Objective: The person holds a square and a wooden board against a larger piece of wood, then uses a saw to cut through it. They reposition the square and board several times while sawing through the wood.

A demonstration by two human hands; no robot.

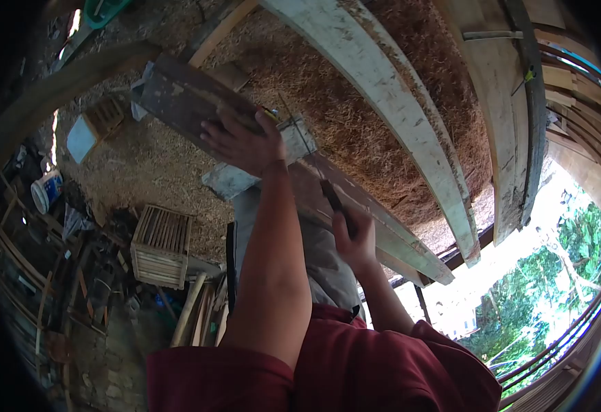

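My left hand [247, 143] lies palm down with fingers spread on a dark, worn wooden board [177, 96]. Beneath that hand, a short pale plank [228, 180] crosses at an angle. Wrapped round a dark handle, my right hand [356, 237] holds what looks like a handsaw [330, 195]. Its thin blade is seen nearly edge-on and reaches across the right end of the pale plank. A small yellow item [271, 112] beside my left thumb is too small to name.
Long pale beams [383, 82] run along the right, over brown shavings [334, 89]. A slatted wooden crate [163, 247] stands lower left, and a white bucket [41, 196] lies farther left. A screwdriver-like tool with a yellow-green handle [530, 73] is on the right-hand timber.
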